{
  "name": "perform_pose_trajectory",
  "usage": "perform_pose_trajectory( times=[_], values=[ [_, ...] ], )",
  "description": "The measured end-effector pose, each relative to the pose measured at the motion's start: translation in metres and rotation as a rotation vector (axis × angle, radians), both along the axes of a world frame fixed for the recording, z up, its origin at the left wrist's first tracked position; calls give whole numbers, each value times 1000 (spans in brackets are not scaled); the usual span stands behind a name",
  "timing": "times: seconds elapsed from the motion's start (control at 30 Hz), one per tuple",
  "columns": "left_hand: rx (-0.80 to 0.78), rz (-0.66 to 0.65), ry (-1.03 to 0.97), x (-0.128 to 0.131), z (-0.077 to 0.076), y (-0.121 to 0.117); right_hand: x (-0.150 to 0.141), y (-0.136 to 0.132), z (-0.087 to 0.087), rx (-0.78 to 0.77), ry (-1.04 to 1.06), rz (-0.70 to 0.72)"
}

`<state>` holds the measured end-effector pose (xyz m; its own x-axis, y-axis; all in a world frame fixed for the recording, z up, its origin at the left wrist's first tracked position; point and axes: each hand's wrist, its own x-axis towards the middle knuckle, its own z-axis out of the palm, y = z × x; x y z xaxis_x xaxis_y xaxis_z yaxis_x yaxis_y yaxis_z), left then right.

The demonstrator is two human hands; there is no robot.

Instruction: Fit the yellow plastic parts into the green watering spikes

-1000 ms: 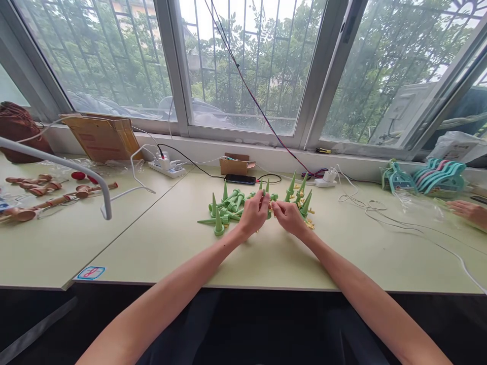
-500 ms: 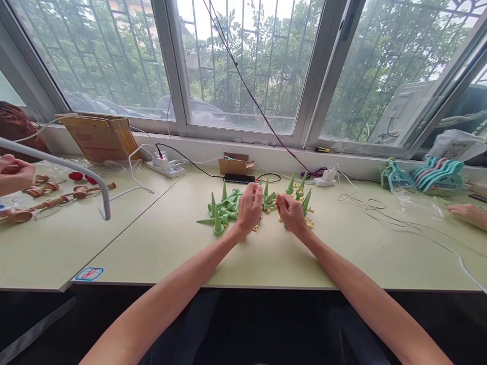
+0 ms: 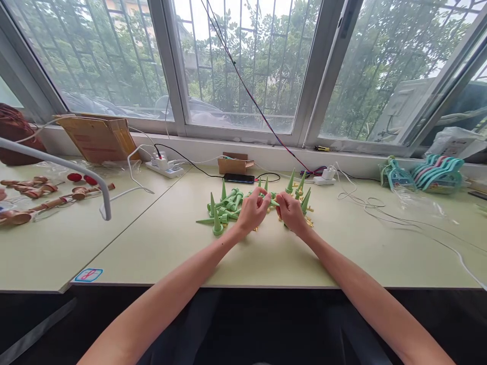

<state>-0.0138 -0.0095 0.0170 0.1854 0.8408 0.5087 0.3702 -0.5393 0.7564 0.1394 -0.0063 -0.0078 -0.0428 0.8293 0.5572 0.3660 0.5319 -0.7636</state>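
Note:
Between my two hands lies a green plastic spike (image 3: 274,203), its narrow end toward my right hand. My left hand (image 3: 251,209) pinches it with thumb and fingers from the left. My right hand (image 3: 292,212) is closed around the other end, its fingertips partly hidden. A heap of similar green cone-shaped spikes (image 3: 230,204) lies to the left, one spike (image 3: 217,225) upright at its near edge. Several more upright spikes (image 3: 305,201) stand just beyond my right hand, among small yellow pieces (image 3: 309,221).
Behind the heap lie a phone (image 3: 239,178) and a small open cardboard box (image 3: 235,163). Power strips (image 3: 166,168) and loose white cables (image 3: 375,205) cross the table. Wooden toy parts (image 3: 55,203) and a white metal tube (image 3: 103,195) are at left; turquoise hangers (image 3: 437,175) stand at right.
My left fingers have spread and turned toward my right hand, and the green spike now shows between them. Other people's hands at both sides have mostly withdrawn from view.

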Motion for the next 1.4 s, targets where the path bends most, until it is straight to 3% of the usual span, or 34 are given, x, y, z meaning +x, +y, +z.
perform_pose_trajectory(
  times=[0.7, 0.97, 1.2, 1.4],
  values=[
    [62, -63, 7, -1, -9, 4, 1, -2, 1, -63, -46, 29],
    [137, -141, 104, 1, -12, 4, 0, 1, -2, -24, -221, -7],
    [171, -57, 73, 3, -13, 6, -1, -1, 1, -20, -139, -23],
    [69, -19, -27, 3, -8, 6, -2, -5, 4, 24, -63, -86]
  ],
)
